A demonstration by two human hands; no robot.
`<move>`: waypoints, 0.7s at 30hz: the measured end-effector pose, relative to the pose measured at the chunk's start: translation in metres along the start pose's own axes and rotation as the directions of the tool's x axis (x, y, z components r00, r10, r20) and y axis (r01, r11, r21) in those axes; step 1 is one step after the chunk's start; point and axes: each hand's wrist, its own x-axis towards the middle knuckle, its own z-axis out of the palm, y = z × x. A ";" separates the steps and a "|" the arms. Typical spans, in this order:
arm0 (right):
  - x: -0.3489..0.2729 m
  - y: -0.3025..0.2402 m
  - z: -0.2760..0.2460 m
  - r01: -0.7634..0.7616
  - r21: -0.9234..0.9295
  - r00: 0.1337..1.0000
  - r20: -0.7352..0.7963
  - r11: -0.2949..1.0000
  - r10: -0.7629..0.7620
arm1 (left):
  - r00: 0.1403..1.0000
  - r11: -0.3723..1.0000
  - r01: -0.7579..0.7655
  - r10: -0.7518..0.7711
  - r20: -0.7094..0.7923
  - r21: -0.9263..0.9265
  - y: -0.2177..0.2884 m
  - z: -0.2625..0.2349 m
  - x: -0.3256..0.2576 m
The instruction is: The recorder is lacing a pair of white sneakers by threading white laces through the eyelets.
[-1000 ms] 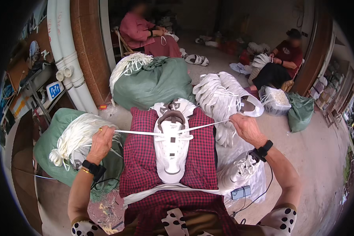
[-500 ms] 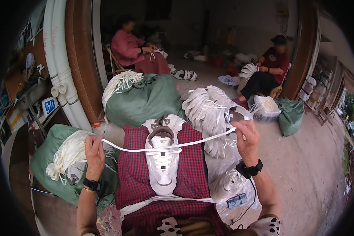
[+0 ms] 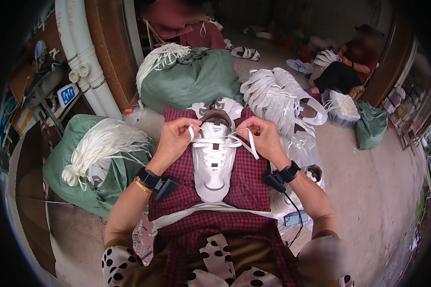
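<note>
Two hands meet at the top of a white sneaker [image 3: 213,162] that lies on a red checked cloth [image 3: 246,184] over the person's lap. The left hand [image 3: 174,138] pinches one end of a white shoelace [image 3: 214,142] between thumb and fingers, and the right hand [image 3: 258,135] is closed on the other end, whose loose tail hangs past its palm. Their fingers hide the uppermost eyelets, and the sneaker's collar is partly covered, so how the lace is threaded there is hard to make out. The sneaker's long axis runs straight away from the person, its toe toward the body and its brown-lined heel opening farthest out. On the left, a green sack [image 3: 88,184] spilling white laces crowds close; on the right, a stack of white shoe uppers [image 3: 273,93] stands just beside the lap, with bare concrete floor [image 3: 368,191] beyond.
</note>
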 end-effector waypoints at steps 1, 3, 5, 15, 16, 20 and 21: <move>-0.003 -0.003 0.003 0.039 -0.049 0.999 -0.017 0.998 -0.040 | 0.999 0.999 0.013 -0.012 0.031 -0.031 -0.001 -0.002 -0.003; -0.006 -0.008 0.004 0.014 -0.076 1.000 -0.011 0.997 -0.015 | 0.999 0.999 0.038 -0.037 0.034 -0.028 -0.002 -0.002 -0.008; -0.009 -0.011 0.007 -0.008 -0.103 1.000 0.000 0.995 0.008 | 0.998 0.998 0.062 -0.061 0.032 -0.027 -0.004 0.000 -0.014; -0.006 -0.027 0.015 -0.007 -0.166 1.000 -0.022 0.986 0.003 | 0.997 1.000 0.019 -0.020 -0.070 -0.017 -0.002 0.004 -0.023; -0.004 -0.029 0.015 0.005 -0.192 1.000 -0.014 0.981 -0.008 | 0.997 1.000 0.022 -0.022 -0.077 -0.003 0.000 0.004 -0.023; -0.003 -0.030 0.020 0.242 -0.480 0.969 0.072 0.843 -0.236 | 0.990 0.999 0.047 -0.043 -0.131 0.025 0.005 0.001 -0.028; -0.002 -0.031 0.020 0.160 -0.415 0.987 0.065 0.896 -0.146 | 0.991 0.997 0.039 -0.031 -0.127 0.068 0.002 0.000 -0.028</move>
